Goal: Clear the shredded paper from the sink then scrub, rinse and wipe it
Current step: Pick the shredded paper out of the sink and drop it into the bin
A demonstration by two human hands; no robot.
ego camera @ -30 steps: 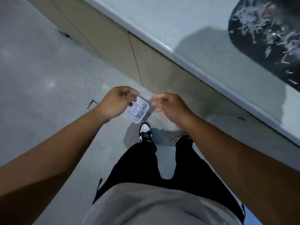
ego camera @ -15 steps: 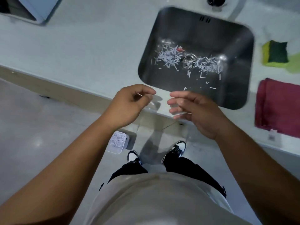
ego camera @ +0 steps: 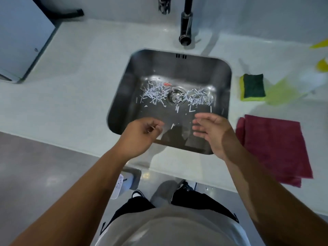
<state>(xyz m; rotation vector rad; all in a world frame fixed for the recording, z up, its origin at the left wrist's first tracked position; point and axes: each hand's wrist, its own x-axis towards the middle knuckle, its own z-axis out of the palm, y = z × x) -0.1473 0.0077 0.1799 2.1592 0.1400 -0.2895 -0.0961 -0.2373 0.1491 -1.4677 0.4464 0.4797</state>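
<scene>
Paper point(ego camera: 154, 94) is lying in the sink point(ego camera: 177, 68), heaped either side of its drain point(ego camera: 176, 95). Over the sink's near edge the left hand point(ego camera: 140, 135) is curling fingers to thumb, pinching or not I cannot tell; the right hand point(ego camera: 213, 132) is hanging spread.

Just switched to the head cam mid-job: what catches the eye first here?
White shredded paper strips lie in two clumps either side of the drain in the stainless steel sink. The left hand and right hand hover over its near edge. A yellow-and-green sponge and a dark red cloth lie on the counter to its right.
</scene>
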